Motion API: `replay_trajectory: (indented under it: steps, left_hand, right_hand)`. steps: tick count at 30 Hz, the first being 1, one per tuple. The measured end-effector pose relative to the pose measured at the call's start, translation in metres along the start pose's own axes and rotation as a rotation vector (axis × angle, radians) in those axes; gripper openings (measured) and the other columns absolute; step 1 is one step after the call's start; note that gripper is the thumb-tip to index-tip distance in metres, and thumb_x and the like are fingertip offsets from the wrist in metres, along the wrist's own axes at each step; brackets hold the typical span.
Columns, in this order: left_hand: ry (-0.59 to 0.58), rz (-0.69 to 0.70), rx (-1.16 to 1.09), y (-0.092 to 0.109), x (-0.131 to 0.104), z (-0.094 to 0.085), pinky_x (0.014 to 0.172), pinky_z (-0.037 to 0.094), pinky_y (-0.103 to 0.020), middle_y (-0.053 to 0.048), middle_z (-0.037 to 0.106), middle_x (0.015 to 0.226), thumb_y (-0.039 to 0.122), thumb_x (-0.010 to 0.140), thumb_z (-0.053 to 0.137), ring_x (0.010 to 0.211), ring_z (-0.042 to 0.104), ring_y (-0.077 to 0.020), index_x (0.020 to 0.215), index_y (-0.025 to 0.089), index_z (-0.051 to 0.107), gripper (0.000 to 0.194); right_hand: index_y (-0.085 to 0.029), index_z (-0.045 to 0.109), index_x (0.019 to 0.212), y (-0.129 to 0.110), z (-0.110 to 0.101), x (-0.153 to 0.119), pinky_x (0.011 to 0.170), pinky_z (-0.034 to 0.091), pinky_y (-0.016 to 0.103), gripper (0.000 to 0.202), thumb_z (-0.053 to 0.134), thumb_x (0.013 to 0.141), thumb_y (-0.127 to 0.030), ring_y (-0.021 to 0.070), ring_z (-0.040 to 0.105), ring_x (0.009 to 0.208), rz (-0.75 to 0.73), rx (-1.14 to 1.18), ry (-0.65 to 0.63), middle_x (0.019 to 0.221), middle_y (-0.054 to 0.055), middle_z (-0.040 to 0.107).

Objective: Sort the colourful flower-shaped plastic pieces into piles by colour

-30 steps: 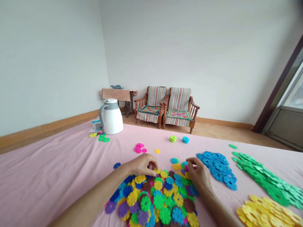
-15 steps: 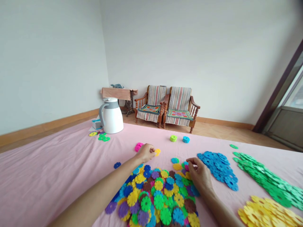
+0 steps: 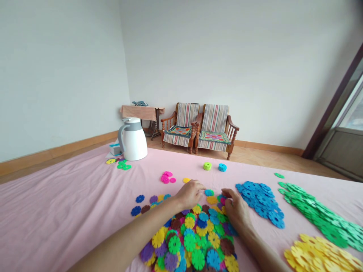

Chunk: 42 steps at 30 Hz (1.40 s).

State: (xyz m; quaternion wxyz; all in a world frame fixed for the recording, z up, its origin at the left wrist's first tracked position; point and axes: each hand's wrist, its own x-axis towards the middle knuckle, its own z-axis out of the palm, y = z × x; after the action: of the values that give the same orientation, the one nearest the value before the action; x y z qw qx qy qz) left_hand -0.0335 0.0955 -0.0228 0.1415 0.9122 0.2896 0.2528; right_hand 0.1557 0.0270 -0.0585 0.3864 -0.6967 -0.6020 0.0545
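Note:
A mixed heap of flower-shaped plastic discs (image 3: pixel 190 241) in several colours lies in front of me. My left hand (image 3: pixel 191 194) reaches over the heap's far edge, fingers stretched toward a blue-and-green disc pair (image 3: pixel 209 192), with nothing visible in them. Just behind that hand, a yellow disc (image 3: pixel 186 180) rests on the cloth. My right hand (image 3: pixel 236 206) is at the heap's far right edge, index finger and thumb apart. Close by its thumb is a pink disc (image 3: pixel 222 201); whether they touch is unclear.
Sorted piles of blue discs (image 3: pixel 262 202), green discs (image 3: pixel 320 215) and yellow discs (image 3: pixel 320 253) lie on the right. Farther back are pink discs (image 3: pixel 167 177), a lime stack (image 3: pixel 207 166) and a blue stack (image 3: pixel 222 167). A white jug (image 3: pixel 134 141) stands on the pink cloth (image 3: pixel 70 204).
My left hand has let go of the yellow disc, which now lies on the cloth, and has moved right and nearer to me. My right hand has barely moved.

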Motion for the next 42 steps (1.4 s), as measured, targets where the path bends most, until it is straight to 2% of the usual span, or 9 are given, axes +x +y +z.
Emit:
replay_trajectory:
  steps: [5,9,13,19,23,26,31,36,42]
  left_hand:
    - [-0.062,0.104,0.051,0.008,0.005,0.013,0.086,0.041,-0.031,-0.006,0.069,0.093,0.006,0.069,0.05,0.092,0.059,-0.0205,0.096,0.017,0.066,0.034]
    - [-0.056,0.061,-0.043,0.006,-0.003,0.006,0.082,0.043,-0.026,-0.006,0.07,0.086,0.0,0.063,0.042,0.085,0.061,-0.0173,0.083,0.015,0.07,0.037]
    - [-0.075,-0.029,-0.156,0.009,-0.021,-0.013,0.073,0.045,-0.021,-0.003,0.07,0.074,-0.001,0.061,0.037,0.073,0.062,-0.0136,0.071,0.015,0.071,0.04]
    - [0.065,-0.196,-0.154,0.019,-0.054,-0.044,0.07,0.045,-0.021,-0.002,0.069,0.077,0.004,0.067,0.039,0.073,0.061,-0.0134,0.075,0.017,0.071,0.036]
    - [0.221,-0.3,-0.202,0.026,-0.073,-0.066,0.068,0.045,-0.021,-0.001,0.069,0.074,0.008,0.071,0.041,0.07,0.062,-0.0133,0.073,0.017,0.069,0.03]
    - [0.341,-0.37,-0.239,0.025,-0.086,-0.074,0.067,0.046,-0.021,-0.001,0.069,0.073,0.01,0.072,0.043,0.07,0.062,-0.0135,0.071,0.017,0.068,0.026]
    - [0.458,-0.448,-0.223,0.007,-0.097,-0.063,0.064,0.046,-0.021,-0.001,0.069,0.071,0.012,0.074,0.042,0.066,0.062,-0.0134,0.072,0.016,0.066,0.024]
    - [0.414,-0.41,-0.141,-0.006,-0.102,-0.051,0.064,0.044,-0.02,0.0,0.068,0.072,0.008,0.073,0.041,0.067,0.061,-0.0121,0.071,0.017,0.066,0.027]
    - [0.375,-0.429,-0.139,-0.004,-0.104,-0.053,0.063,0.043,-0.02,0.0,0.068,0.072,0.006,0.071,0.041,0.067,0.06,-0.0121,0.071,0.017,0.067,0.028]
  right_hand:
    - [-0.02,0.059,0.086,-0.011,-0.007,-0.004,0.059,0.043,0.024,0.029,0.032,0.075,-0.018,0.0147,0.061,0.061,-0.013,0.203,-0.134,0.065,-0.001,0.067]
    - [-0.02,0.059,0.085,-0.015,-0.009,-0.005,0.059,0.043,0.024,0.028,0.033,0.075,-0.021,0.0145,0.061,0.062,0.008,0.237,-0.099,0.068,-0.001,0.067]
    - [-0.019,0.062,0.088,-0.01,-0.007,-0.002,0.068,0.045,0.025,0.029,0.036,0.073,-0.02,0.0161,0.062,0.075,0.016,0.121,-0.001,0.08,0.002,0.068]
    - [-0.02,0.067,0.093,0.0,0.002,0.003,0.077,0.043,0.029,0.027,0.05,0.072,-0.025,0.0191,0.059,0.085,-0.079,-0.063,-0.033,0.09,0.005,0.065]
    - [-0.021,0.067,0.096,0.001,0.003,0.002,0.08,0.042,0.03,0.027,0.051,0.076,-0.031,0.0198,0.058,0.09,-0.089,-0.1,-0.058,0.096,0.006,0.064]
    - [-0.022,0.067,0.095,-0.001,0.003,0.003,0.081,0.04,0.03,0.026,0.051,0.078,-0.033,0.0196,0.057,0.092,-0.08,-0.131,-0.074,0.097,0.005,0.064]
    - [-0.022,0.066,0.088,-0.015,0.004,0.014,0.079,0.038,0.031,0.023,0.051,0.075,-0.033,0.0206,0.056,0.091,0.022,-0.244,-0.133,0.094,0.006,0.063]
    - [-0.019,0.064,0.083,-0.031,0.012,0.031,0.074,0.036,0.033,0.021,0.056,0.068,-0.032,0.0241,0.055,0.09,0.047,-0.272,-0.179,0.091,0.008,0.063]
    - [-0.018,0.061,0.069,-0.03,0.02,0.054,0.059,0.036,0.023,0.007,0.059,0.063,-0.02,0.0148,0.058,0.067,0.032,-0.205,-0.235,0.069,0.001,0.064]
